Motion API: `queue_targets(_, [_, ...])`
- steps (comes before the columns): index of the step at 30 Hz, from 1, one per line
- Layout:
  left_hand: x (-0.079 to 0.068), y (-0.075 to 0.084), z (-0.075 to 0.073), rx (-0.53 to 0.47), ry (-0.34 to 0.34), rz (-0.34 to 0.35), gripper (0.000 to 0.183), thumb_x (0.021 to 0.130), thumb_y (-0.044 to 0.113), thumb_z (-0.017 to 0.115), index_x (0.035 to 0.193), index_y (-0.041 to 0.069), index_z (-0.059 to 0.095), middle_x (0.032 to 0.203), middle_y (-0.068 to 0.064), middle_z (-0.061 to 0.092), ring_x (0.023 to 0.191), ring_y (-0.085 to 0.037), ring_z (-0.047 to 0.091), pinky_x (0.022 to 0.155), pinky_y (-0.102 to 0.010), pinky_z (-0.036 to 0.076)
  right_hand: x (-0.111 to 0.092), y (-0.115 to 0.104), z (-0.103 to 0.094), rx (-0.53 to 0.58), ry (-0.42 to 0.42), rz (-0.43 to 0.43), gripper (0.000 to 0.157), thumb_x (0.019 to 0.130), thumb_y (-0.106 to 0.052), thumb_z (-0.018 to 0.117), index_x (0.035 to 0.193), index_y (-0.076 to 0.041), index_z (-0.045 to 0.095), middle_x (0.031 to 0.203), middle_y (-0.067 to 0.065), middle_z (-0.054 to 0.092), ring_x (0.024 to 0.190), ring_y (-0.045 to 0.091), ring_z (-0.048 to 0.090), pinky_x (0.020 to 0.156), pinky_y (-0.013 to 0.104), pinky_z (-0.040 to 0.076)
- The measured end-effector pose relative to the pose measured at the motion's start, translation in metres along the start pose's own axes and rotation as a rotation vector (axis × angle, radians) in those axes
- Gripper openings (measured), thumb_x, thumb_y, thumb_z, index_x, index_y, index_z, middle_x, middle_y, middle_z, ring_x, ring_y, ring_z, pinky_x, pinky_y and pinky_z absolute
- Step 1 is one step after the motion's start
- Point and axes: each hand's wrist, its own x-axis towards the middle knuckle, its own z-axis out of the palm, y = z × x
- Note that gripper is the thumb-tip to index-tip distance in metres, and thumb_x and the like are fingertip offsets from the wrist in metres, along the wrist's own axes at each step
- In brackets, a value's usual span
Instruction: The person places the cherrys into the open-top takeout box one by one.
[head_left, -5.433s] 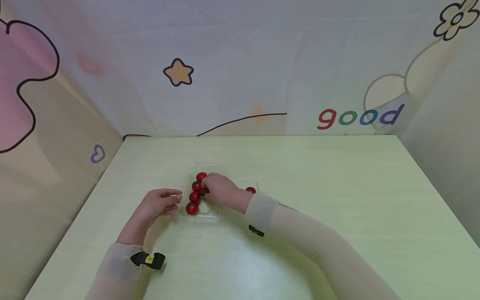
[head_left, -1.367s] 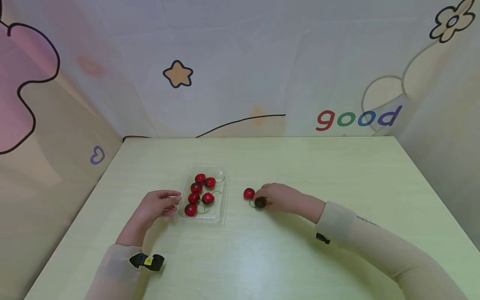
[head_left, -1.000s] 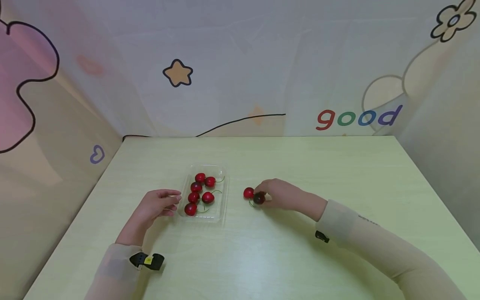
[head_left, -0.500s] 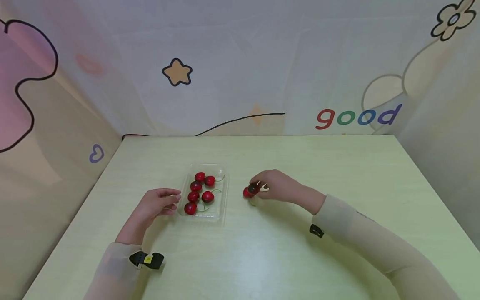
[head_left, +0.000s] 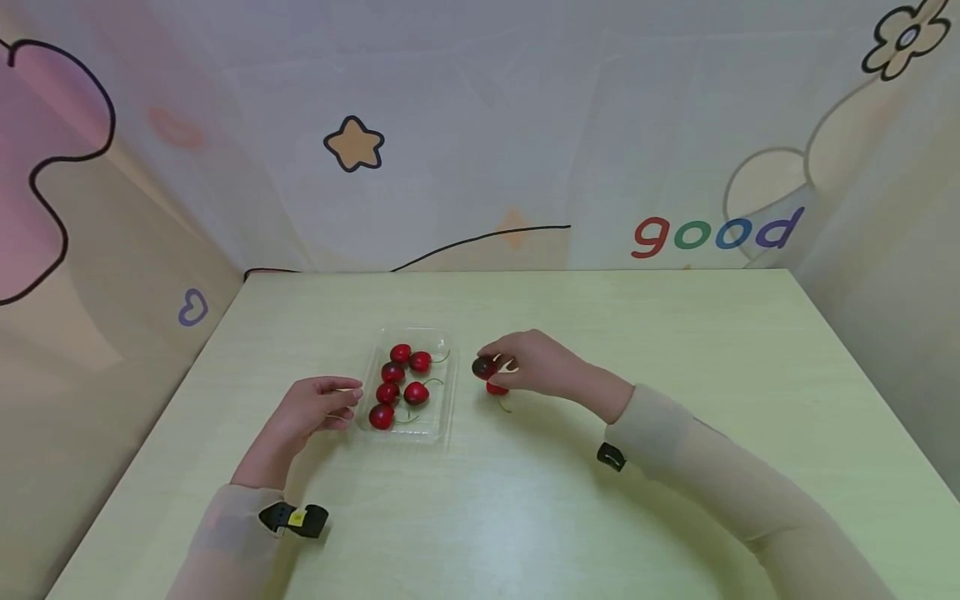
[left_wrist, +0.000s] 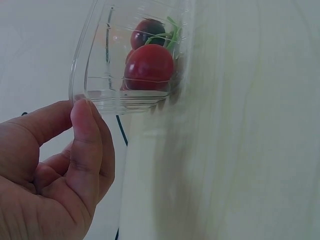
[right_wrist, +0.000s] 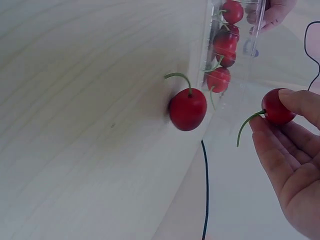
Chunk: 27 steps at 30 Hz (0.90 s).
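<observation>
A clear plastic tray [head_left: 435,429] stands left of the table's middle, with several red cherries [head_left: 416,393] in it, some showing green stems. My left hand [head_left: 318,408] is at the tray's left side; in the left wrist view its thumb and finger pinch the rim near a corner. To the right of the tray, my right hand [head_left: 540,364] holds a dark red cherry [right_wrist: 277,106] between thumb and fingers, raised off the table, its stem hanging free. Below that hand another cherry [right_wrist: 188,110] lies on the table, partly hidden by the hand in the head view.
The pale table [head_left: 675,350] meets a printed cloth backdrop [head_left: 480,125] at its far edge. More cloth hangs along the left and right sides. Both wrists carry black straps [head_left: 296,519].
Two cherries at the tray's right side have come into view since the right hand left it. The right hand has lifted a dark cherry and moved it left and up. The left hand stays put.
</observation>
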Motion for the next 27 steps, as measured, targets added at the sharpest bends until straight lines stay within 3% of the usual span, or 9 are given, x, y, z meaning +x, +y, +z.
queue_targets(12, [0.001,0.0,0.001,0.0,0.003,-0.006,0.043,0.103,0.018,0.06,0.139,-0.006,0.056,0.102,-0.01,0.07,0.072,-0.011,0.061,0.066,-0.019,0.058,0.013,-0.019,-0.001,0.041,0.014,-0.015,0.039,0.095,-0.01,0.07,0.133,0.0,0.066,0.123,0.014,0.075,0.108,0.024,0.075,0.082,0.024,0.059])
queue_targets(21, [0.001,0.0,0.001,0.008,0.003,-0.001,0.043,0.103,0.02,0.06,0.138,-0.006,0.057,0.106,-0.012,0.071,0.075,-0.012,0.062,0.067,-0.019,0.058,0.029,-0.032,0.004,0.103,-0.002,-0.028,0.039,0.095,-0.01,0.071,0.133,-0.002,0.067,0.125,0.012,0.074,0.11,0.024,0.074,0.092,0.029,0.061])
queue_targets(27, [0.0,0.0,0.001,0.015,0.005,0.004,0.042,0.103,0.019,0.06,0.137,-0.006,0.058,0.109,-0.015,0.071,0.077,-0.012,0.062,0.067,-0.019,0.058,0.04,-0.043,0.009,0.135,-0.009,-0.08,0.037,0.095,-0.009,0.069,0.132,-0.001,0.066,0.125,0.013,0.074,0.111,0.024,0.074,0.093,0.027,0.06])
